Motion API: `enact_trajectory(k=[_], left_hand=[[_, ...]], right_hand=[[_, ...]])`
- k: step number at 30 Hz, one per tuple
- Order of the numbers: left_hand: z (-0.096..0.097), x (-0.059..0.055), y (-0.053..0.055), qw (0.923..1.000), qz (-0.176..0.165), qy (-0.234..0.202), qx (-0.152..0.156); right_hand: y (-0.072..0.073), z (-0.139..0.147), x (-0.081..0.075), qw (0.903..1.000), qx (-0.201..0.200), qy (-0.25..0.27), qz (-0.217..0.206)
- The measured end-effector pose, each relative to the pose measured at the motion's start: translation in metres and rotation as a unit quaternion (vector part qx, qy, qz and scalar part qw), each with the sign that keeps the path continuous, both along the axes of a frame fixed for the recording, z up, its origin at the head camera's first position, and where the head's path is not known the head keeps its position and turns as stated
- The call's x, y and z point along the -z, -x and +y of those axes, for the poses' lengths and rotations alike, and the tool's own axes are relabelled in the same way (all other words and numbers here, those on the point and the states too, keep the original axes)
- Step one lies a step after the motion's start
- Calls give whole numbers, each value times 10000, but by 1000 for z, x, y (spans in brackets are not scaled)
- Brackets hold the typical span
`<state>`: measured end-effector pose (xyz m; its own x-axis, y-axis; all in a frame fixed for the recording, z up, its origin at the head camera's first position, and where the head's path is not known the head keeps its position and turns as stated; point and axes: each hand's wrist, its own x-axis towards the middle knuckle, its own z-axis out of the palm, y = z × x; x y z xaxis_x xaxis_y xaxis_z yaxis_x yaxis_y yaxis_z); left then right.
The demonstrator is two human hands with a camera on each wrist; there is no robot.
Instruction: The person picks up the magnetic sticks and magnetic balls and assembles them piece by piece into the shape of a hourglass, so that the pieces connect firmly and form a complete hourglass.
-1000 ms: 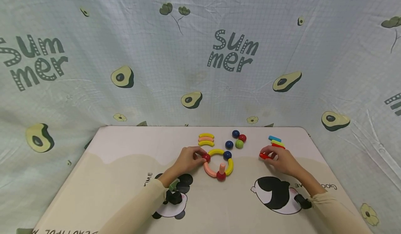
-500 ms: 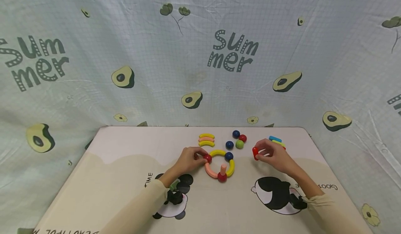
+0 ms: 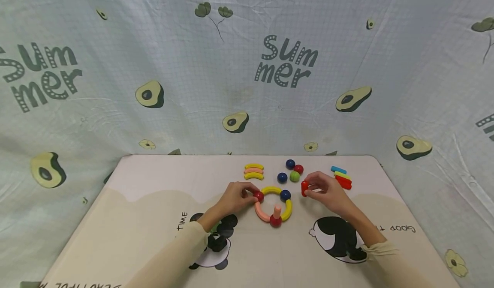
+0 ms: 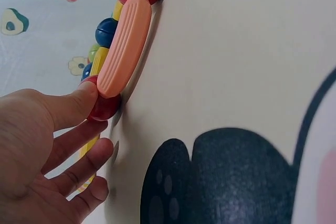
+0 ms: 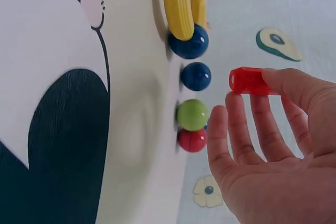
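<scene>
A: Largest first, quickly.

B: Printed cloth [image 3: 247, 144], cropped at the sides. Pale table [image 3: 181, 170], near edge out of frame.

A: Sleeves?

B: Both run off the bottom of the head view. Left sleeve [image 3: 170, 258] and arm cover part of the panda print [image 3: 210, 258]; right sleeve [image 3: 397, 264] and wrist cover part of the dark-haired print [image 3: 335, 236].

A: Hands?

B: Left hand [image 3: 234, 198] pinches the ring's left red ball [image 4: 105, 107], thumb and index; ball half hidden by thumb and the peach curve [image 4: 125, 45]. Right hand [image 3: 328, 191] grips a red rod [image 5: 248, 81] at its fingertips, beside the ring; thumb hides one end. Head view: can't tell if the rod touches the table.

A: Ring?

B: Ring [image 3: 288, 211] lies mid-table, curves and balls alternating. Upright peach peg [image 3: 277, 211] on its front red ball [image 3: 275, 222]; left wrist view crops the peg.

A: Small stuff?

B: Stacked curves [image 3: 254, 171] behind the ring: yellow, peach, yellow. Loose rods [image 3: 342, 176] past the right hand; red ones hard to count. Loose balls [image 3: 295, 176]: two blue, one red, one green; right wrist view nearly buries one blue.
</scene>
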<state>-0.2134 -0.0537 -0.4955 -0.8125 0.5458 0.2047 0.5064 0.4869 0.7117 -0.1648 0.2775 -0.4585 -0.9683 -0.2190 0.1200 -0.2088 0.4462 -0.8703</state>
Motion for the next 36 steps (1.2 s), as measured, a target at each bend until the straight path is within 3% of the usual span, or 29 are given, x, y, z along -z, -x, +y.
enact_trajectory(k=[11,36], left_hand=[[4,0,1,10000,60,30,17],[8,-2,2,10000,-23,19,3]], right_hand=[[9,-21,8,9987,-246,333,286],[21,-35,20,9996,-9,204,174]])
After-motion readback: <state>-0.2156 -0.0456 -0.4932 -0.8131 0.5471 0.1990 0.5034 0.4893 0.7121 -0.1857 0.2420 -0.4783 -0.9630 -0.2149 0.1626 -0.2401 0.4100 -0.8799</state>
